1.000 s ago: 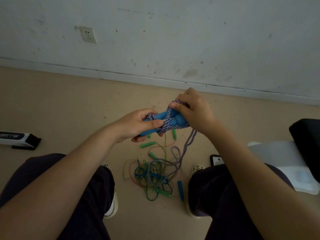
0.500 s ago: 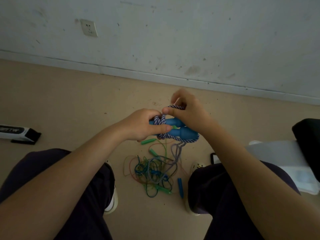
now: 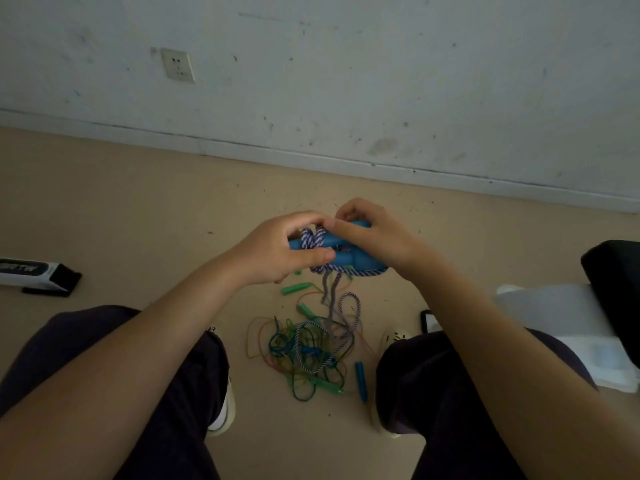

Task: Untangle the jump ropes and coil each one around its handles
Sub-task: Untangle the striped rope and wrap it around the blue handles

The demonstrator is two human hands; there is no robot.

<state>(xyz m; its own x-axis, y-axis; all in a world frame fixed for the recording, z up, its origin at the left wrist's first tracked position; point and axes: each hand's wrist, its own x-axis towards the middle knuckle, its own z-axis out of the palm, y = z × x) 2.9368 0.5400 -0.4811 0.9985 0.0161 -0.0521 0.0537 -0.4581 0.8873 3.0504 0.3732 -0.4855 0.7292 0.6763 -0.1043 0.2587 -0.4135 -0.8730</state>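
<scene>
Two blue handles (image 3: 360,259) lie side by side in the air above the floor, with a purple-and-white braided rope (image 3: 313,239) wound round them. My left hand (image 3: 277,252) grips the handles' left end, thumb over the windings. My right hand (image 3: 377,237) holds the right end and pinches the rope near the top. The rope's loose part (image 3: 332,292) hangs down into a tangled pile of thin green, blue and orange ropes (image 3: 308,348) on the floor between my feet. Green handles (image 3: 296,288) and a small blue handle (image 3: 360,381) lie in and beside the pile.
A white-and-black box (image 3: 34,275) lies on the floor at the left. A phone (image 3: 429,322), white paper (image 3: 568,317) and a black object (image 3: 616,271) sit at the right. My knees frame the pile. A wall with a socket (image 3: 177,65) stands behind.
The handles have turned more level and more rope is wound round them. My right hand has moved from the top of the windings to the handles' right end. The hanging rope is shorter.
</scene>
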